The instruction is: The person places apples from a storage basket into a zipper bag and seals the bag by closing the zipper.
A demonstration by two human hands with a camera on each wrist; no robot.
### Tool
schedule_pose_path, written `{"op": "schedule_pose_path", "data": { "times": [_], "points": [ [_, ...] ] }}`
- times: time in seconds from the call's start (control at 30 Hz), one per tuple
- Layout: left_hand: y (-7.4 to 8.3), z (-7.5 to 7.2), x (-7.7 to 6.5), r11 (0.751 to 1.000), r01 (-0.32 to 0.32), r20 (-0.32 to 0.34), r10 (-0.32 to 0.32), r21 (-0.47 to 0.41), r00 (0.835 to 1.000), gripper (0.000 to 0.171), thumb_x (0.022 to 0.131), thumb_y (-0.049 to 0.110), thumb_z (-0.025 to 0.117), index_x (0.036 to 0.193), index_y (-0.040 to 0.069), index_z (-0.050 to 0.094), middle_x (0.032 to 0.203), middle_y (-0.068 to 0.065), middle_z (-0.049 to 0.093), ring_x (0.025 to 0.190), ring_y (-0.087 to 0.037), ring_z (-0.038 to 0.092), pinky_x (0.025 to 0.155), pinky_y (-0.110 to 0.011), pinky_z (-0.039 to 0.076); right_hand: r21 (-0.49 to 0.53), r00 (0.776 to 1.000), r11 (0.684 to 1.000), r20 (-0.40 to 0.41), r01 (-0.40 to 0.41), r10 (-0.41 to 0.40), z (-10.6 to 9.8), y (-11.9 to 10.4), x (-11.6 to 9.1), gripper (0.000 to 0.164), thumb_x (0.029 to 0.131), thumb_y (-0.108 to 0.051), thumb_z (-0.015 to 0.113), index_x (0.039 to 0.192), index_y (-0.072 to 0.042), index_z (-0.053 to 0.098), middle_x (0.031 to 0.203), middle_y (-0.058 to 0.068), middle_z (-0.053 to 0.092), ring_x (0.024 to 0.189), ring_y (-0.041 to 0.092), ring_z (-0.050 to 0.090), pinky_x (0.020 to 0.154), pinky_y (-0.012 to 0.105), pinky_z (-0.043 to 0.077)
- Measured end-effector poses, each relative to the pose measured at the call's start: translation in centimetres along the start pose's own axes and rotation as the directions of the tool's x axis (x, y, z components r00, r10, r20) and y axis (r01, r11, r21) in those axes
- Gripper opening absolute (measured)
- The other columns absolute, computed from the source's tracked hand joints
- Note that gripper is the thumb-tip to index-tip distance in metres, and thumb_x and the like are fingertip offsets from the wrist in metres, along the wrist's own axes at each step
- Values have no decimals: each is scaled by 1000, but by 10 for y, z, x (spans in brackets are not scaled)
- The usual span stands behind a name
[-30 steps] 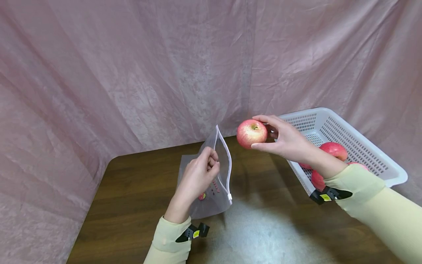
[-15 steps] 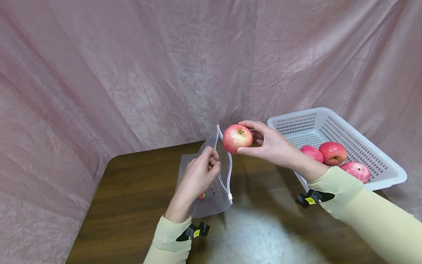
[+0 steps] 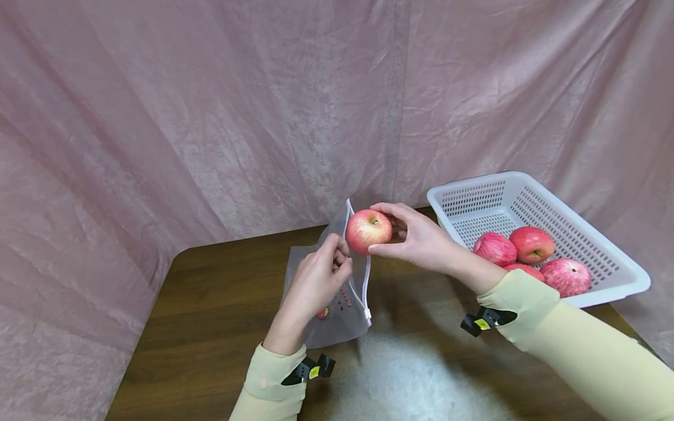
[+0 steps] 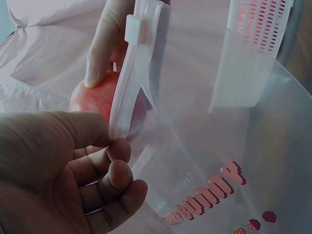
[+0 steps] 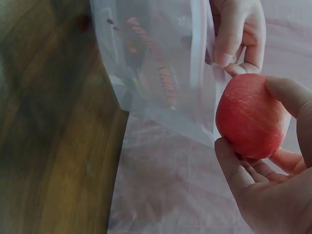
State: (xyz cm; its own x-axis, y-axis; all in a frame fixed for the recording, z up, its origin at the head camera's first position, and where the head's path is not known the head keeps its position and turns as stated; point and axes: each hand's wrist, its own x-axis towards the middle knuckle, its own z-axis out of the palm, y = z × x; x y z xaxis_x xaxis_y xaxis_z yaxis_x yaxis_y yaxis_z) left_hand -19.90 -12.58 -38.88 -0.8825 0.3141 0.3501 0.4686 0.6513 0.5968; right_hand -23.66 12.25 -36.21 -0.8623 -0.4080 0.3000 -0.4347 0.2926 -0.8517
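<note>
A translucent slider zip bag (image 3: 337, 324) with pink and red print stands open over the table, its mouth facing right. My left hand (image 3: 318, 278) pinches one edge of that mouth between thumb and fingers; the left wrist view shows the white zip strip (image 4: 127, 92) at the thumb tip. In my right hand (image 3: 421, 240) is a red and yellow apple (image 3: 367, 232), gripped by thumb and fingertips around its side. The apple (image 5: 251, 117) is at the bag's mouth, overlapping the zip edge in the head view, close to the left hand's fingers.
A white perforated plastic basket (image 3: 468, 190) stands at the right, holding several apples (image 3: 532, 244). Its near part lies under the right forearm. The brown wooden table (image 3: 210, 327) ends at a pink curtain (image 3: 263, 117) behind.
My right hand has carried the apple leftward from beside the basket to the bag's mouth, slightly lower now. The left hand and bag have stayed nearly still. More apples in the basket show.
</note>
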Motion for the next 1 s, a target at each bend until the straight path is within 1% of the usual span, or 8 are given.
{"op": "schedule_pose_path", "data": {
  "times": [0.07,0.27,0.53,0.6,0.77,0.87,1.0],
  "points": [
    [0,0,0,1000,-3,-4,3,-2,1000,19,98,4,69,110,14,59,82,7,63,69,-10,58,64,-33,48,-14,1000,1000,1,1,-1,2,1,0,75,86,-10,96,151,-1,59,141,16,61,123,30,71,102,44,58],
    [-1,0,0,1000,-7,-9,7,-15,1000,19,98,3,69,110,15,59,83,6,63,69,-11,58,64,-33,48,-64,1000,998,4,9,-9,6,8,-1,74,85,-9,97,149,1,61,135,17,63,117,29,73,100,41,60],
    [-1,-2,0,1000,-14,-18,13,-21,1000,20,99,3,71,110,14,59,85,5,64,70,-12,58,63,-32,48,-167,1000,986,13,16,-14,8,15,-2,75,84,-14,98,149,0,62,133,15,65,116,29,68,97,43,60],
    [-1,-2,-1,1000,-16,-23,16,-18,1000,20,99,2,71,110,14,59,85,5,64,70,-12,58,62,-31,47,-206,1000,978,12,22,-20,8,17,-3,75,84,-16,98,149,-1,63,133,15,66,117,29,67,98,45,59],
    [-1,-2,0,1000,-27,-40,27,-7,999,20,98,2,71,110,14,59,85,5,64,70,-12,59,62,-31,48,-319,999,946,9,50,-49,9,21,-4,74,83,-21,98,147,-3,66,133,14,69,119,29,64,102,48,53],
    [-1,-2,0,999,-33,-46,33,-4,998,20,98,2,70,109,13,59,85,5,65,70,-12,59,62,-31,48,-353,998,933,20,69,-66,11,24,-5,75,82,-22,99,147,-4,67,132,13,69,120,29,64,103,49,52],
    [-1,-2,0,1000,-28,-46,27,-12,999,20,99,3,72,110,13,59,86,4,65,70,-12,59,61,-31,48,-389,995,916,43,99,-90,14,26,-7,77,81,-21,98,148,-2,65,134,14,68,119,30,66,102,50,53]
  ]
}}
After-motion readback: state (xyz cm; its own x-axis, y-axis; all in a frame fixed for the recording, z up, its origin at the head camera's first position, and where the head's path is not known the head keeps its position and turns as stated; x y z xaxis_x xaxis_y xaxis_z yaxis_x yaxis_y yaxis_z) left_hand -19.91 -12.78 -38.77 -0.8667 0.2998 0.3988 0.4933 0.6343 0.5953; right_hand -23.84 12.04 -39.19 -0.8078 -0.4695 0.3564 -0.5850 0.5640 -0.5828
